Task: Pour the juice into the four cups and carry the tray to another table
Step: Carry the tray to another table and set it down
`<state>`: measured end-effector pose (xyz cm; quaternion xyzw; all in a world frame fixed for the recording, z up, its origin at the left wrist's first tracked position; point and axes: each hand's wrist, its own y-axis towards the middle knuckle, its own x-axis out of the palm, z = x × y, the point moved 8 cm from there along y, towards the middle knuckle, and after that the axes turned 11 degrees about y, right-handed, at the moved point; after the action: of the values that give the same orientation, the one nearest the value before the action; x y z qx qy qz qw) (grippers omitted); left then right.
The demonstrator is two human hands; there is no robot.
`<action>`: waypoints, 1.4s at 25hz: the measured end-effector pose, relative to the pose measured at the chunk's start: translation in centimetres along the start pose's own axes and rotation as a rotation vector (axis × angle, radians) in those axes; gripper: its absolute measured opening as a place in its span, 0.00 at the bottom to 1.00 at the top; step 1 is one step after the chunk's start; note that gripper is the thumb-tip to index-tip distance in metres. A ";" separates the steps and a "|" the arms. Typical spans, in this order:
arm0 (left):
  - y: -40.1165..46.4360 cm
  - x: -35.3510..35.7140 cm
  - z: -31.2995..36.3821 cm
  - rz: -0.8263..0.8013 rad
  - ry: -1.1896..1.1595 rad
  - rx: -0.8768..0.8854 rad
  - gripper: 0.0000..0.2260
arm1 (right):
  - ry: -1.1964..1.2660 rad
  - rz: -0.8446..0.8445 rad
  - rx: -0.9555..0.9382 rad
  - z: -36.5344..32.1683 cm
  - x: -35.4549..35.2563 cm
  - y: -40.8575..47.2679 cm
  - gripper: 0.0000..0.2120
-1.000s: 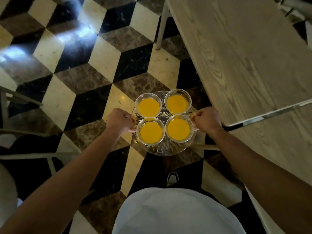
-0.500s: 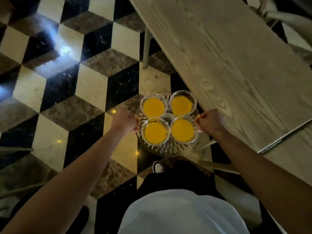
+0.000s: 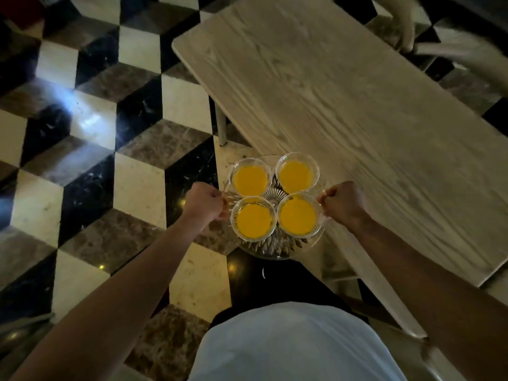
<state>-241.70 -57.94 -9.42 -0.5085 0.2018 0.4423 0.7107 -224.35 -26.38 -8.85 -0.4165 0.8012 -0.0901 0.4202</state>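
Note:
A round cut-glass tray [image 3: 270, 248] hangs in the air in front of my body, above the floor and the near edge of a table. On it stand several clear glass cups of orange juice; the front two cups are the left cup [image 3: 253, 219] and the right cup [image 3: 298, 215], with two more behind them. My left hand [image 3: 204, 202] grips the tray's left rim. My right hand [image 3: 343, 203] grips its right rim. Both fists are curled tight round the edge.
A long pale wooden table [image 3: 357, 111] runs from the upper middle to the lower right, with a metal leg [image 3: 221, 127] at its left side. The floor [image 3: 82, 160] is glossy black, cream and brown marble tiles. A pale chair [image 3: 453, 50] stands beyond the table.
The view has swung so the table's far end and corner now show. The tray, held by both hands, sits closer to the table edge and partly over it.

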 end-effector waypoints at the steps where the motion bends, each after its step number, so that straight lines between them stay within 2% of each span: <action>1: 1.1 -0.3 1.3 -0.003 0.018 0.024 0.10 | 0.010 0.007 0.010 -0.4 -0.4 0.9 0.07; 7: 8.3 -1.4 10.5 -0.012 0.134 0.112 0.10 | 0.085 0.084 0.090 -2.5 -4.0 7.7 0.08; 13: 14.4 -0.1 18.7 -0.119 0.172 0.217 0.08 | 0.115 0.174 0.175 -3.2 -6.8 12.3 0.06; 17: 17.6 0.4 24.6 -0.174 0.210 0.325 0.09 | 0.176 0.236 0.259 -2.9 -7.6 14.8 0.05; 24: 25.5 3.1 34.9 -0.310 0.449 0.544 0.10 | 0.304 0.408 0.480 -2.1 -7.7 18.0 0.06; 29: 28.4 5.5 40.5 -0.372 0.536 0.626 0.12 | 0.392 0.504 0.587 -1.9 -7.4 19.0 0.07; 35: 30.0 8.2 45.3 -0.408 0.610 0.749 0.12 | 0.516 0.583 0.669 -1.5 -7.3 20.2 0.17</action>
<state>-269.81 -10.87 -13.59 -0.3541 0.4410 0.0243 0.8243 -235.24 -8.41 -13.58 0.0176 0.8890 -0.3205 0.3267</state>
